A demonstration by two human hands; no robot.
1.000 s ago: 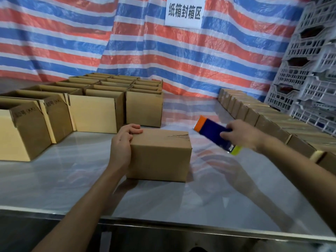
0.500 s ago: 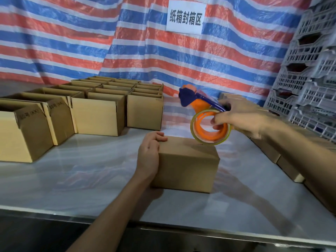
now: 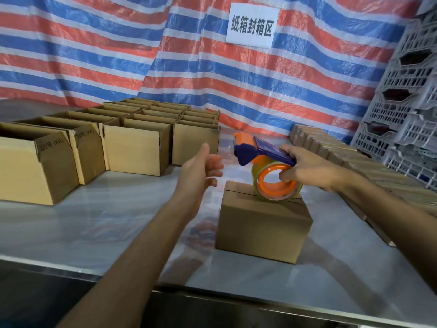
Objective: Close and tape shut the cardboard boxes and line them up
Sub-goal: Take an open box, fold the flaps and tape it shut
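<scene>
A closed cardboard box [image 3: 262,228] sits on the table near the front, its top seam showing. My right hand [image 3: 307,168] grips a blue and orange tape dispenser [image 3: 264,166], whose tape roll rests on the box's top by the seam. My left hand [image 3: 201,172] hovers to the left of the box, lifted off it, fingers loosely spread and holding nothing. Several open-topped boxes [image 3: 137,147] stand in rows at the left and back. A row of closed boxes [image 3: 369,171] runs along the right side.
The grey table [image 3: 99,223] has a metal front edge. Stacked grey plastic crates [image 3: 406,95] rise at the right. A striped tarp [image 3: 118,55] with a white sign [image 3: 251,26] hangs behind.
My left hand has let go of the box's left end and lifted away. My right hand has brought the dispenser down so that the roll sits on the box top.
</scene>
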